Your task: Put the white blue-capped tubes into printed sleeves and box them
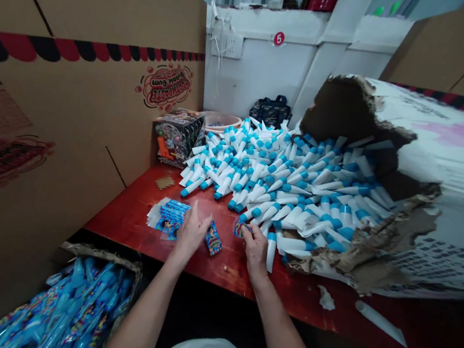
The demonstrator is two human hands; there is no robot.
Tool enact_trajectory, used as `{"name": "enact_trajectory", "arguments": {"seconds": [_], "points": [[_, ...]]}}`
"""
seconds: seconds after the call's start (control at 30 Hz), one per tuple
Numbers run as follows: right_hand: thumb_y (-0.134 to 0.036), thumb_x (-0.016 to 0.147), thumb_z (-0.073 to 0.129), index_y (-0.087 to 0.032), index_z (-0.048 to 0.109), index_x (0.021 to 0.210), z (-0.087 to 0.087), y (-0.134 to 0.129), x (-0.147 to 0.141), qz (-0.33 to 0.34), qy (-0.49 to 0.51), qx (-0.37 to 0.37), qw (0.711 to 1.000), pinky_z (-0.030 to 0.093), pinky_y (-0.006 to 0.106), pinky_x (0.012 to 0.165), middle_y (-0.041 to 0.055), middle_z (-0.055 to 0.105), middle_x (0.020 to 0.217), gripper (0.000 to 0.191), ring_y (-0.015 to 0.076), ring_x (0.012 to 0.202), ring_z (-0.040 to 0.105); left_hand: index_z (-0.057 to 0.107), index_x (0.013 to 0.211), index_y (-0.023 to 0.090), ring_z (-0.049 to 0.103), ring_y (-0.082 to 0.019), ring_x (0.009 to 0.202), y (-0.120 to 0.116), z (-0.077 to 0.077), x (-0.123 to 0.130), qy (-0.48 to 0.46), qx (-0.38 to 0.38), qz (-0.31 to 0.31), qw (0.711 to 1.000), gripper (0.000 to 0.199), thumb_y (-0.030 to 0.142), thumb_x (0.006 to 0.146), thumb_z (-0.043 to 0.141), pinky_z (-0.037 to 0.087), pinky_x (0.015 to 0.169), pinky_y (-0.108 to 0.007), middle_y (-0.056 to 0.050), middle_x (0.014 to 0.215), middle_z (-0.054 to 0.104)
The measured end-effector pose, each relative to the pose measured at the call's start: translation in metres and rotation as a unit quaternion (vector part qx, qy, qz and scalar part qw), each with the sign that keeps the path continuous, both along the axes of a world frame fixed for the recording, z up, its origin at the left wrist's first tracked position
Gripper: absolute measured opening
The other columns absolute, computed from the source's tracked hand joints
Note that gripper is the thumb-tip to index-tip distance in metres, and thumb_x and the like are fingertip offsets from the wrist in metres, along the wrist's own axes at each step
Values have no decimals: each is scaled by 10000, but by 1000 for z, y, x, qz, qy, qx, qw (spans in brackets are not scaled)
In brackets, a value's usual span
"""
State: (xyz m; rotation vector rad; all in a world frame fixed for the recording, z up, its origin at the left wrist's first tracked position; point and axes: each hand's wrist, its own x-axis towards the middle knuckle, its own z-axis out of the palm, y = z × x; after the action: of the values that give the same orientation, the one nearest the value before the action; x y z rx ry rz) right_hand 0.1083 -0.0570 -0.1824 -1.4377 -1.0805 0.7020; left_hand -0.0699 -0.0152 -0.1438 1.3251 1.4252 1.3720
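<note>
My left hand (pixel 193 231) is over the red table (pixel 130 223) with its index finger and thumb apart, nothing visible between them. Just left of it lies a stack of blue printed labels (pixel 172 217). A separate blue printed packet or label (pixel 213 239) rests on the table between my hands. In my right hand (pixel 255 246) a small colourful printed piece (pixel 239 228) is pinched between thumb and fingers. Beyond my right hand spreads a large heap of white tubes with blue caps (pixel 270 179); a few lie close beside that hand.
A torn white carton (pixel 455 211) spills tubes at the right. Lower left, an open box holds blue wrapped tubes (pixel 80 302). Tall cardboard (pixel 71 117) stands left, near a dark printed box (pixel 179 135) and a pink basin (pixel 222 121). One loose tube (pixel 381 323) lies right.
</note>
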Motion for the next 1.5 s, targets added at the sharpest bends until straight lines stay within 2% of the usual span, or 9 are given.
{"name": "enact_trajectory", "arguments": {"seconds": [0.17, 0.3, 0.43, 0.6, 1.03, 1.1, 1.17, 1.33, 1.5], "points": [[-508, 820, 494, -197, 528, 659, 5, 3, -7, 16, 13, 3, 1000, 339, 224, 526, -43, 470, 581, 352, 111, 557, 409, 669, 870, 227, 531, -231, 910, -23, 5, -7, -28, 69, 37, 997, 181, 279, 699, 702, 394, 829, -292, -45, 882, 592], [-520, 834, 479, -203, 473, 592, 16, 3, -16, 36, 5, 14, 999, 317, 225, 522, -49, 411, 552, 399, 102, 547, 371, 635, 733, 192, 497, -139, 583, -54, -6, 11, -118, -75, -169, 976, 190, 377, 774, 630, 365, 547, -238, -4, 637, 556], [-507, 816, 494, -201, 532, 630, 25, -6, -25, 68, -21, 13, 997, 332, 232, 550, -37, 454, 569, 361, 114, 571, 408, 610, 893, 165, 529, -129, 475, -64, -12, 32, -305, -238, -282, 878, 358, 494, 754, 610, 315, 408, -221, -27, 653, 611], [-469, 794, 505, -200, 515, 599, 22, -19, -24, 66, -50, 4, 997, 349, 241, 597, -24, 465, 603, 333, 127, 611, 439, 593, 826, 145, 497, -91, 429, -56, -11, 37, -393, -189, -200, 878, 262, 364, 715, 684, 375, 406, -215, 1, 630, 598], [-389, 887, 423, -190, 575, 633, 17, -34, -17, 142, -147, -10, 979, 392, 245, 623, 3, 542, 651, 356, 138, 644, 513, 532, 678, 165, 414, -63, 364, -61, -26, 30, -339, -161, -65, 924, 318, 403, 652, 742, 272, 337, -194, 69, 486, 491], [-247, 866, 445, -198, 654, 858, 25, -37, 2, 147, -220, -3, 964, 387, 291, 791, 55, 617, 902, 215, 185, 878, 543, 521, 669, 168, 421, -65, 361, -59, -25, 28, -369, -171, -44, 913, 327, 394, 639, 756, 272, 325, -194, 72, 485, 492], [-79, 799, 432, -244, 603, 1144, 30, -40, 24, 110, -427, -34, 897, 336, 352, 868, 88, 580, 1166, 419, 233, 1053, 492, 518, 666, 168, 427, -68, 353, -56, -24, 26, -420, -187, -43, 887, 311, 367, 645, 757, 288, 325, -199, 70, 487, 505], [-28, 756, 463, -234, 586, 1180, 26, -37, 53, 112, -649, -109, 745, 300, 401, 850, 111, 554, 1254, 487, 276, 1077, 475, 545, 725, 162, 482, -117, 354, -50, -28, 30, -501, -256, -58, 824, 180, 282, 735, 680, 376, 353, -251, 36, 521, 567], [-131, 820, 496, -213, 581, 1155, 29, -32, 41, 161, -593, -65, 786, 312, 395, 891, 97, 606, 1171, 355, 254, 1077, 508, 542, 721, 154, 509, -138, 360, -50, -30, 26, -514, -274, -47, 811, 140, 250, 789, 618, 398, 366, -267, 18, 508, 572]]}}
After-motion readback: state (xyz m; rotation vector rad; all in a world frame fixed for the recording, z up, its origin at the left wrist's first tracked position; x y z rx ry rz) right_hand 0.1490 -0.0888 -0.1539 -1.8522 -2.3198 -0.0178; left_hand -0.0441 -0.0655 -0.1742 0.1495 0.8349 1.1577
